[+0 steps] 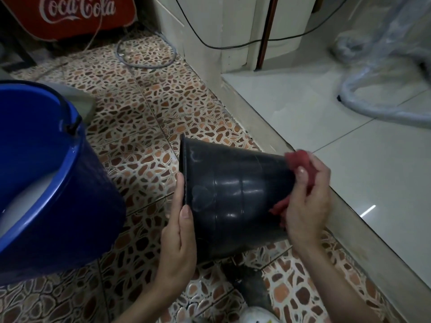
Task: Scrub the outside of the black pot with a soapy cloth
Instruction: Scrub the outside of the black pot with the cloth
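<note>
The black plastic pot (233, 194) lies tilted on its side above the patterned floor, its rim pointing left and its base to the right. My left hand (179, 231) grips the pot at the rim, thumb lying on the outer wall. My right hand (307, 203) is closed around a red cloth (296, 159), pressing it against the pot's base end. The cloth shows above and below my fingers. White smears mark the pot's side near the rim.
A blue bucket (77, 183) with pale liquid inside stands at the left, close to the pot. A raised white tiled step (326, 136) runs along the right. A red Coca-Cola cooler (70, 17), cables and a plastic-wrapped fan stand lie farther back.
</note>
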`<state>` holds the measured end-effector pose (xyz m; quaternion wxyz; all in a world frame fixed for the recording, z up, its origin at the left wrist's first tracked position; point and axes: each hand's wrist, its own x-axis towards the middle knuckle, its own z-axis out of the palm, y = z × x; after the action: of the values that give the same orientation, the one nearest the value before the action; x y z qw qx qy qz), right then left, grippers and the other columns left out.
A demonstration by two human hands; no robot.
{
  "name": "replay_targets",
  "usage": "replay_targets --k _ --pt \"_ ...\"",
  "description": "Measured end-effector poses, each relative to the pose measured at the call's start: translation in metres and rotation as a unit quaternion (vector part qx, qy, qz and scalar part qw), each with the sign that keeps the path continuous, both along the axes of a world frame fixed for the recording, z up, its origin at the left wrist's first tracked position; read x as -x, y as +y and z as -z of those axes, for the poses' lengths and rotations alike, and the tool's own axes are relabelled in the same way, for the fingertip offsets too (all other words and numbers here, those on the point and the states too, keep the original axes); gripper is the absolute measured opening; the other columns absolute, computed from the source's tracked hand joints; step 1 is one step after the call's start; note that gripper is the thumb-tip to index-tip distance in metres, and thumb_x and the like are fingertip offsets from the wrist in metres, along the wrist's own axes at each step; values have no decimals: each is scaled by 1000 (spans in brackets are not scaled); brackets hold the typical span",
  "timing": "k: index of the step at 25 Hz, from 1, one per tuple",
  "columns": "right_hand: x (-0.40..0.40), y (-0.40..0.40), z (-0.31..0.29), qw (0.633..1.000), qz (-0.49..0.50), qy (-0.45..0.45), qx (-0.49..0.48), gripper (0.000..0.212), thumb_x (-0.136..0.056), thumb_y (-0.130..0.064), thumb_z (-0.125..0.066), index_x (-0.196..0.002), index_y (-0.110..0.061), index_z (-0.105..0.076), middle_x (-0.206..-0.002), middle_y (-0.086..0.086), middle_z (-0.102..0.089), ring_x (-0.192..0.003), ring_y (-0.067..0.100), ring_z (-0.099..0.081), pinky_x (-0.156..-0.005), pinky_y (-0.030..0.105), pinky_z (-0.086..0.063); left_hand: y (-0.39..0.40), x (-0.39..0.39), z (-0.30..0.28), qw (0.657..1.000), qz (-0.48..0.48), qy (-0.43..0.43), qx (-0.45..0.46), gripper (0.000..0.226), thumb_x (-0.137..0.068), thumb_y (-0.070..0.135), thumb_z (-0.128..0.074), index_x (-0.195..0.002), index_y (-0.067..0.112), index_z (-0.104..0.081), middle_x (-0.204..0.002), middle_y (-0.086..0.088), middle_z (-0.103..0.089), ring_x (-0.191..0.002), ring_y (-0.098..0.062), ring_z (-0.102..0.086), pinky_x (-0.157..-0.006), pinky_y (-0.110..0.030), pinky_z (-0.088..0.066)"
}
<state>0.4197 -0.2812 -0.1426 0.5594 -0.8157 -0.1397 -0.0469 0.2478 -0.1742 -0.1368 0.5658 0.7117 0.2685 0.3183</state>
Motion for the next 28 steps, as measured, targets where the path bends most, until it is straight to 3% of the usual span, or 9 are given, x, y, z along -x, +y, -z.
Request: replay_targets --k 4,10,14,16,19,21,23,25,28 --pt "70 63 -24 950 -151 -237 134 33 -101 -31 -45 -130 -24 -59 -144 -6 -51 -141 15 -38 -119 59 -12 -1 4 9 1000 -10 -1 -22 51 -103 35 -24 -152 46 -17 -149 50 -22 -143 17 -21 -110 -4 -25" --pt "55 46 4 936 -161 -195 245 50 -102 -50 -30 -146 -28 -41 -154 -11 -34 -148 9 -21 -119 55 9 -5 15 12 1000 -6 4 18 51 -99 46 -25 -147 62 -17 -155 40 -24 -144 11 -28 -112 -14 -32" --pt "0 11 19 962 -59 -95 247 48 -103 -46 -28 -142 -25 -46 -149 -8 -44 -144 12 -29 -122 50 0 1 12 7 1000 0 23 18 50 -97 49 -24 -145 62 -17 -151 48 -20 -142 18 -22 -111 -8 -30" --pt "-22 -8 29 980 -27 -28 196 43 -103 -42 -31 -140 -27 -49 -140 0 -55 -134 23 -46 -118 45 -22 -3 14 4 1000 -1 18 23 50 -99 43 -27 -148 53 -22 -153 42 -25 -145 11 -24 -118 -26 -31" --pt "-20 -10 15 999 2 11 50 36 -100 -49 -34 -132 -39 -46 -118 3 -62 -97 27 -66 -85 48 -56 7 1 -26 997 -41 18 59 42 -97 32 -37 -138 33 -38 -126 42 -55 -118 13 -55 -94 -38 -49" --pt "12 13 -6 997 -49 -60 3 24 -102 -38 -41 -125 -36 -47 -125 2 -59 -101 17 -65 -88 45 -55 38 -28 -41 990 -99 63 81 37 -96 48 -36 -129 32 -36 -126 24 -60 -110 3 -60 -90 -42 -49" --pt "51 43 -19 979 -119 -159 50 28 -102 -32 -43 -127 -25 -54 -140 -1 -53 -131 17 -49 -114 51 -33 70 -64 -50 971 -106 140 161 58 -91 68 -26 -133 28 -35 -138 0 -53 -124 -16 -53 -103 -48 -43" --pt "76 60 -13 949 -154 -231 149 42 -104 -36 -35 -135 -16 -54 -150 -1 -45 -144 17 -33 -120 55 -16 76 -81 -53 967 -76 143 197 73 -95 69 -21 -148 20 -33 -149 -5 -46 -137 -20 -44 -113 -36 -35" --pt "72 52 7 930 -164 -239 224 53 -104 -43 -26 -144 -13 -45 -152 0 -42 -145 15 -31 -121 56 -7 67 -79 -51 980 -60 112 154 57 -107 47 -24 -155 17 -29 -157 7 -33 -136 1 -30 -97 -2 -27"
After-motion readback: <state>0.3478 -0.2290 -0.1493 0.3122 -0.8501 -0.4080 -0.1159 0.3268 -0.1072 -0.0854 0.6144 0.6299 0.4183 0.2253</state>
